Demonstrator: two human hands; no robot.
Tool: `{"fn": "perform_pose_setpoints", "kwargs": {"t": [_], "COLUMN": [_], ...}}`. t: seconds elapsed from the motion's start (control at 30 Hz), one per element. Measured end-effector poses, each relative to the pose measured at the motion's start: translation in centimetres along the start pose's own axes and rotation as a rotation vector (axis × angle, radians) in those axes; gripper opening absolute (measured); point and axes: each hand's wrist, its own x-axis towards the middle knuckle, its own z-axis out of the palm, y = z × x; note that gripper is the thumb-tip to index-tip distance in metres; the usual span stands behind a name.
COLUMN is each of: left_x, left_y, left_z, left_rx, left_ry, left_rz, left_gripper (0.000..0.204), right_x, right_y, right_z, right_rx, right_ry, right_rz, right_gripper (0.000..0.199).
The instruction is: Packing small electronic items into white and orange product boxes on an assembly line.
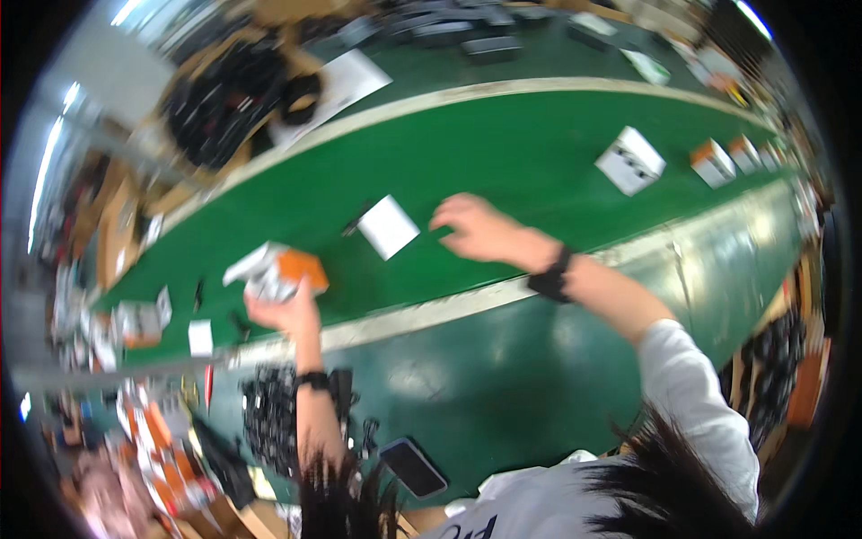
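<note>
The left hand (285,313) is raised over the near edge of the green conveyor belt (503,153), its fingers curled up around the underside of a small white and orange box (277,270) that it grips from below; the box sits tilted, its orange end toward the right. The right hand (474,227) stretches forward across the belt with fingers loosely spread and bent downward, holding nothing, its fingertips just beside a flat white card (388,226) that lies on the belt between the two hands. Whether those fingertips touch the card is hard to tell, as the picture is blurred. A thin dark piece (352,225) lies against the card's left corner. Both wrists wear dark bands, and the right arm ends in a white sleeve (696,395).

Further right on the belt stands a white box with dark markings (631,160), and beyond it a row of white and orange boxes (732,157) near the far edge. On the near table a dark phone (413,467) lies flat, beside a heap of black cables (269,418). More white and orange boxes (135,322) cluster at the left end
</note>
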Motion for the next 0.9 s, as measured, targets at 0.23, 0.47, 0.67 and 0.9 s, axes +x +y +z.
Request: {"fn": "perform_pose_setpoints", "kwargs": {"t": [0.23, 0.47, 0.67, 0.9], "left_x": [-1.1, -4.1, -12.0, -20.6], "left_y": [-0.4, 3.5, 9.7, 13.4], "left_z": [-1.3, -1.7, -7.0, -10.6], "left_rx": [0.613, 0.347, 0.347, 0.686], "left_ry": [0.072, -0.182, -0.24, -0.594], "left_rz": [0.405, 0.185, 0.074, 0.431], "left_gripper": [0.089, 0.092, 0.097, 0.104], "right_x": [-0.8, -2.5, 4.7, 5.4], "right_y": [0.1, 0.9, -1.9, -1.1], "right_z": [-0.3, -1.1, 8.7, 11.4], "right_rx": [-0.112, 0.106, -0.16, -0.133], "right_ry": [0.187, -0.096, 0.113, 0.52], "right_rz": [0.149, 0.358, 0.669, 0.592], "right_gripper": [0.042, 0.049, 0.092, 0.065]}}
